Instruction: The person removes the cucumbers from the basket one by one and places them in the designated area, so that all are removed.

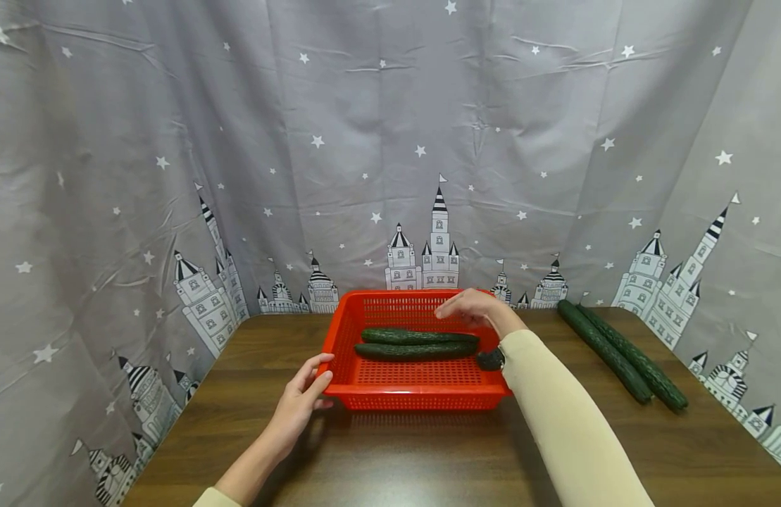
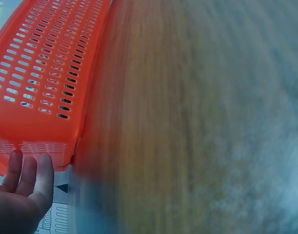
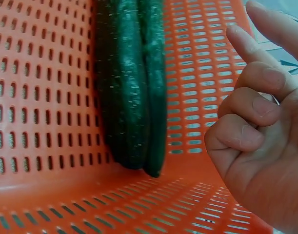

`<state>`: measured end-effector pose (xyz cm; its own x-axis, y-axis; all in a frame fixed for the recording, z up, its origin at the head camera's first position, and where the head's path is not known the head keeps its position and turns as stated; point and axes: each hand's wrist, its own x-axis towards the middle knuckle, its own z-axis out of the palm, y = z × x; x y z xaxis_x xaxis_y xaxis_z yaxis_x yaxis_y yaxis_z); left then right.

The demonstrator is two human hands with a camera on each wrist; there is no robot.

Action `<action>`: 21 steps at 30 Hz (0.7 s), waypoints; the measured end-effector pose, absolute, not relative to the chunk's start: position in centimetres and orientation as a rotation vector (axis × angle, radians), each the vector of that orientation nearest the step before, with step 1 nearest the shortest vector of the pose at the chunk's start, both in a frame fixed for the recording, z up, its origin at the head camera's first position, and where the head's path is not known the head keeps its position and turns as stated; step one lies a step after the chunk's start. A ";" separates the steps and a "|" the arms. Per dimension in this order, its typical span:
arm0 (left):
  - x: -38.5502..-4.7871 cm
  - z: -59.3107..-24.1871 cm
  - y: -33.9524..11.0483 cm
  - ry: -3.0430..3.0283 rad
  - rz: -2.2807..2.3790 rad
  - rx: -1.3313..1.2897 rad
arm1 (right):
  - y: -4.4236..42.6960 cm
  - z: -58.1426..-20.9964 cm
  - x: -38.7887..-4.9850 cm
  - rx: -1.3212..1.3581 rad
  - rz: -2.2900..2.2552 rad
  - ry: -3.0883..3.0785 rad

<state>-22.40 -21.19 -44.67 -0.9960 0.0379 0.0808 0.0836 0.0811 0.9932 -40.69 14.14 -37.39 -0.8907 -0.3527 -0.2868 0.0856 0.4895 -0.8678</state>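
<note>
A red perforated plastic basket [image 1: 422,389] stands on the table, with two dark green cucumbers [image 1: 415,351] lying side by side in it. At the basket's front left corner, my left hand [image 1: 299,394] grips the rim, thumb on top. In the left wrist view, several of its fingers [image 2: 44,178] rest against the basket's outer side. Over the right end of the basket hovers my right hand [image 1: 475,307], holding nothing. Its fingers [image 3: 244,105] are loosely bent, apart from the cucumbers [image 3: 127,87] in the right wrist view.
Two more cucumbers [image 1: 618,355] lie diagonally on the right side of the wooden table [image 1: 415,465]. Behind the table hangs a grey curtain [image 1: 365,176] printed with castles and stars. A small black device [image 1: 489,360] is strapped at the right wrist.
</note>
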 end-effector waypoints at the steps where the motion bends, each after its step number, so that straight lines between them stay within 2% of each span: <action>1: -22.4 -44.7 -21.2 -2.285 -2.102 -0.132 | 14.1 -37.6 -40.6 -0.229 -1.377 2.303; 21: -22.3 -44.6 -21.3 -2.286 -2.097 -0.145 | 12.7 -40.0 -40.2 -0.206 -1.099 2.298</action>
<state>-22.32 -21.28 -44.56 -0.9950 0.0444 0.0891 0.0926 0.0839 0.9922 -40.23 12.75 -40.00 -0.8212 -0.3707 -0.4338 0.1052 0.6488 -0.7536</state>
